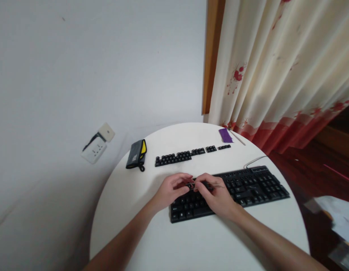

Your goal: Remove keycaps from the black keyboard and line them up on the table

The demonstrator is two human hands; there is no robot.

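A black keyboard [247,188] lies across a round white table [197,241]. Both my hands rest over its upper left part. My left hand [171,190] has its fingers curled and pinches a small dark keycap [190,185] at the top row. My right hand [215,194] is closed too, gripping a thin tool [211,185] whose tip meets the keycap. Farther back on the table, several removed black keycaps [180,156] lie laid out in rows.
A grey and yellow pouch [137,154] sits at the table's left rear. A purple cloth [225,135] and a thin stick [236,137] lie at the far edge. The keyboard cable [255,161] runs off right. A curtain [276,71] hangs behind; a wall socket [97,147] is at left.
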